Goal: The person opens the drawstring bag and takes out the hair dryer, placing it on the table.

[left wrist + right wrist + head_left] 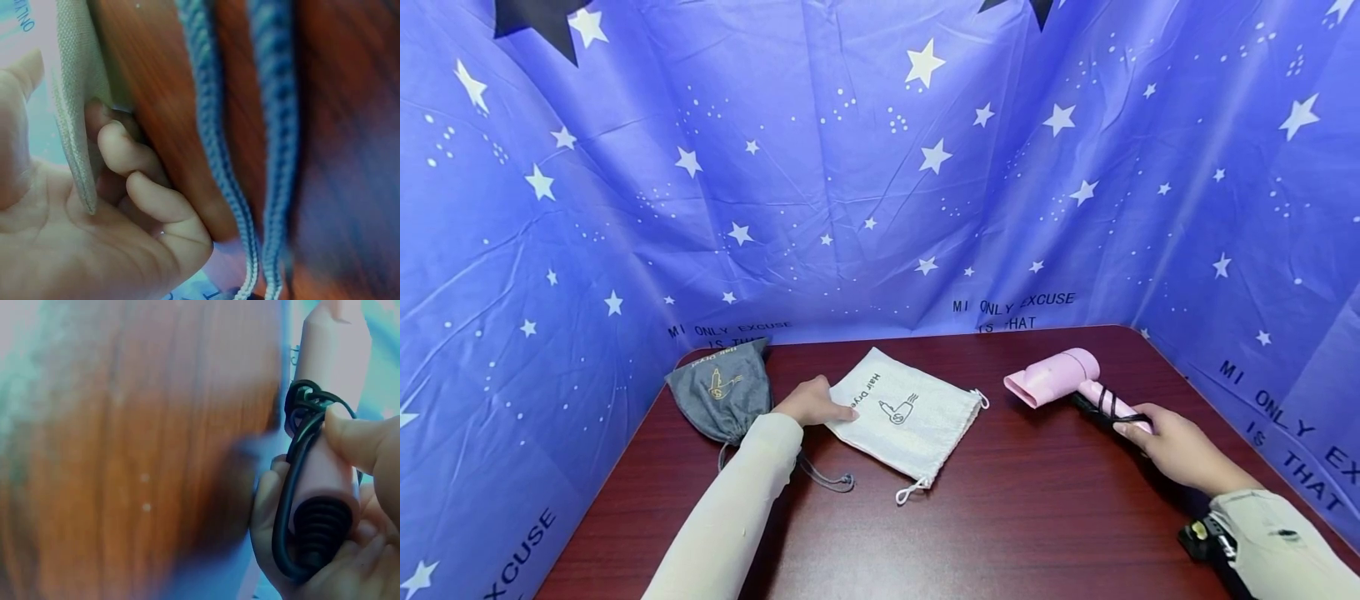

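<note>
My left hand (811, 403) grips the closed-bottom corner of a white drawstring pouch (917, 429) printed "Hair Dryer", thumb on top and fingers curled beneath. In the left wrist view the pouch's edge (75, 112) sits between thumb and fingers. My right hand (1180, 446) holds a pink hair dryer (1052, 377) by the lower handle, its nozzle pointing left. A black cord (294, 481) is wound round the handle, and the right wrist view shows thumb and fingers wrapped about it.
A grey drawstring pouch (718, 396) with a gold dryer print lies left of my left hand; its grey cords (831, 479) trail rightward under the forearm. The dark red wooden table (985, 533) is bounded by blue star-printed cloth (850, 167) at the back and sides.
</note>
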